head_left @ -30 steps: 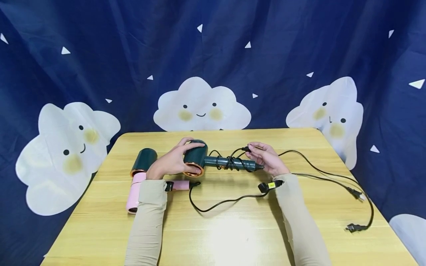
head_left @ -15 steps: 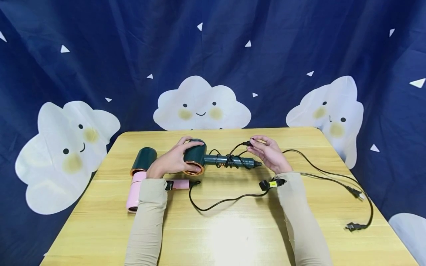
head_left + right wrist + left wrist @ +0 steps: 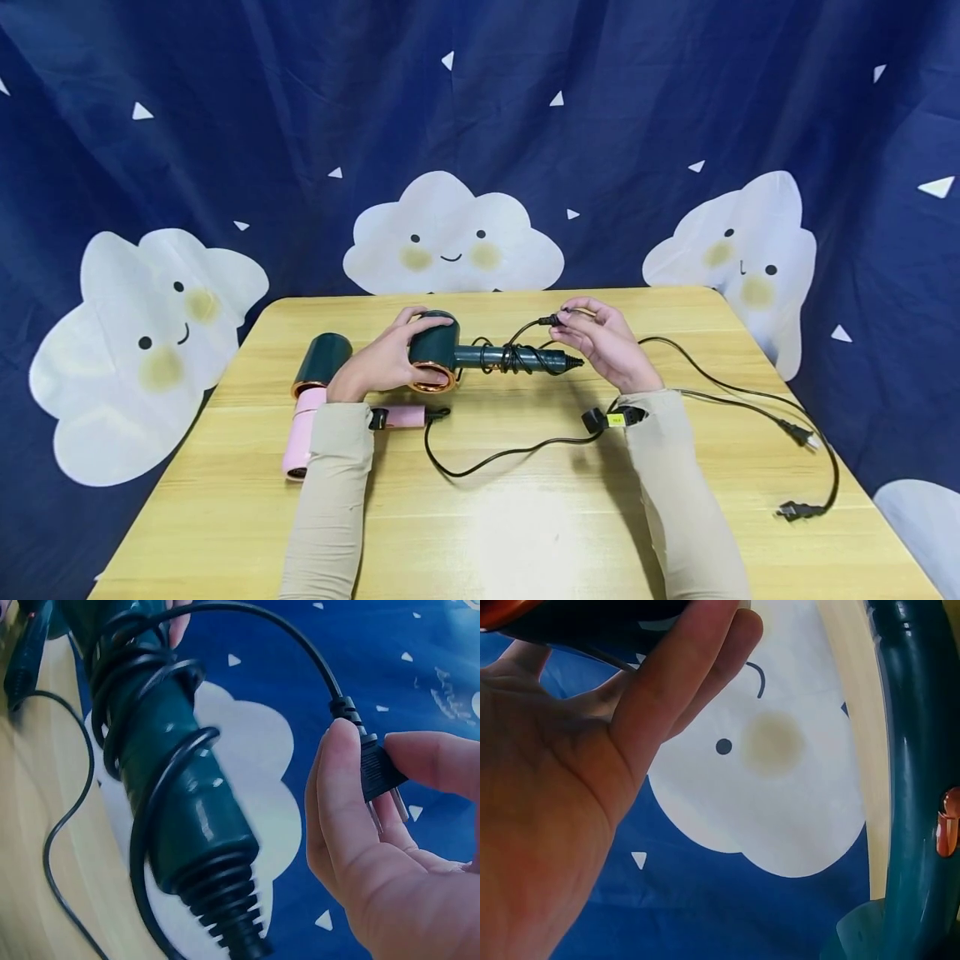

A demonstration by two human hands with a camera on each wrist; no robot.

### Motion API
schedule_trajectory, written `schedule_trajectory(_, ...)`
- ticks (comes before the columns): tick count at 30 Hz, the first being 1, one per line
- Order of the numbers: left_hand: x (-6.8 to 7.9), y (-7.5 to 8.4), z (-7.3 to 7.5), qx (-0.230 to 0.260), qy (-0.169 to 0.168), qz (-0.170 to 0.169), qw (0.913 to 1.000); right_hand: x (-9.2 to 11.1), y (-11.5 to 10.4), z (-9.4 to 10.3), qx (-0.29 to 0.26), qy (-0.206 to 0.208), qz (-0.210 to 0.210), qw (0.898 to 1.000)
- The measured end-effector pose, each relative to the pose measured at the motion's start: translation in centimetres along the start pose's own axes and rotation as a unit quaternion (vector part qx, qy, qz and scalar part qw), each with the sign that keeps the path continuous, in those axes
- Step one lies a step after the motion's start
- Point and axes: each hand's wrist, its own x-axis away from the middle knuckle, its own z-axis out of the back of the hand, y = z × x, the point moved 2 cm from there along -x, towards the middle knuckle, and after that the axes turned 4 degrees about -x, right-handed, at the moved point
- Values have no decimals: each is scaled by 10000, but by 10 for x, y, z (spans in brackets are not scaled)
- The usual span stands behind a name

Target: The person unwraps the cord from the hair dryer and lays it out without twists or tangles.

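My left hand (image 3: 381, 357) grips the head of a dark green hair dryer (image 3: 437, 342) with a copper-coloured rim, thumb on the near side and fingers over the top. Its handle points right, and a black cord (image 3: 154, 802) is wound several times round it. Beyond the handle's tip, my right hand (image 3: 609, 348) pinches the cord's two-prong plug (image 3: 379, 769) between thumb and fingers, prongs towards the palm. From the plug the cord arcs back to the coils. A smooth green handle (image 3: 919, 735) with copper-coloured switches runs along the right edge of the left wrist view.
Left on the wooden table (image 3: 480, 533) lie another green hair dryer (image 3: 322, 361) and a pink one (image 3: 300, 437), partly hidden by my left arm. The pink one's black cord (image 3: 495, 460) runs right. Two more plugs (image 3: 799, 435) lie near the right edge, before a blue cloud-patterned curtain (image 3: 480, 100).
My right hand has risen slightly with the plug, drawing the cord up from the coils. The held hair dryer has shifted slightly left and up with my left hand.
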Motion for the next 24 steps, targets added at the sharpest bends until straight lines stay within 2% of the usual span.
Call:
schedule_trajectory(12, 1, -7, 3, -85, 122, 81, 9999, 10, -8, -18, 203, -355, 291, 9987)
schedule_trajectory(16, 1, -8, 4, -123, 167, 79, 9998, 13, -8, -26, 443, -538, 337, 9970)
schedule_trajectory(24, 2, -10, 5, -100, 305, 135, 9994, 16, -5, -31, 1102, -971, -95, 9891)
